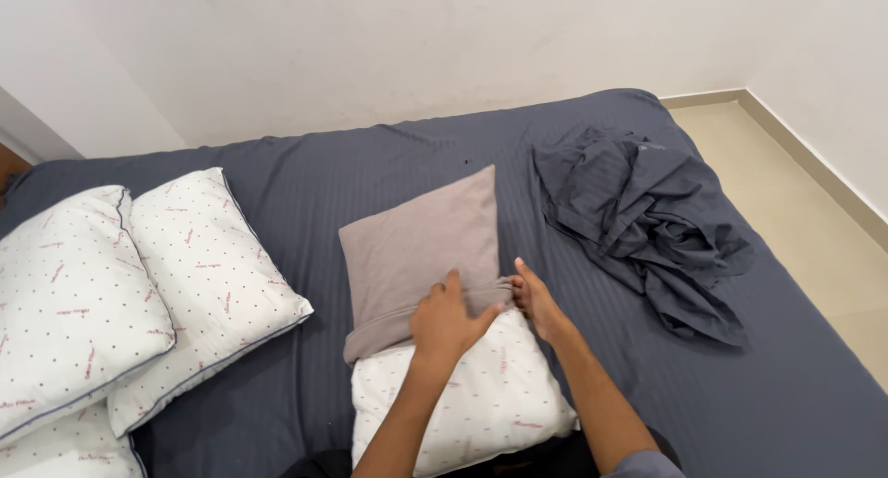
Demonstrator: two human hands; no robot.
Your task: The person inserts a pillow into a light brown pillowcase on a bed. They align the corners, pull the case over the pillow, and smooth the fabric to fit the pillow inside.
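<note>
Head view: left hand (450,322) spread flat on grey pillowcase (421,251), pinching its hem. Right hand (536,300) gripping same hem, seemingly closed. Pillowcase half over white dotted pillow (472,399), mid-bed. Crumpled dark sheet (647,219) far right; two pillows (120,293) left.

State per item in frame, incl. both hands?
Pillow: lower half bare, upper half inside the cover.
Taupe cover: partly pulled on, open edge bunched at mid-pillow.
Left hand: gripping the cover's edge.
Right hand: pinching the bunched edge.
Two white pillows: uncovered, overlapping at left.
Dark sheet: crumpled in a heap.
Bed sheet: spread on, lightly wrinkled.
</note>
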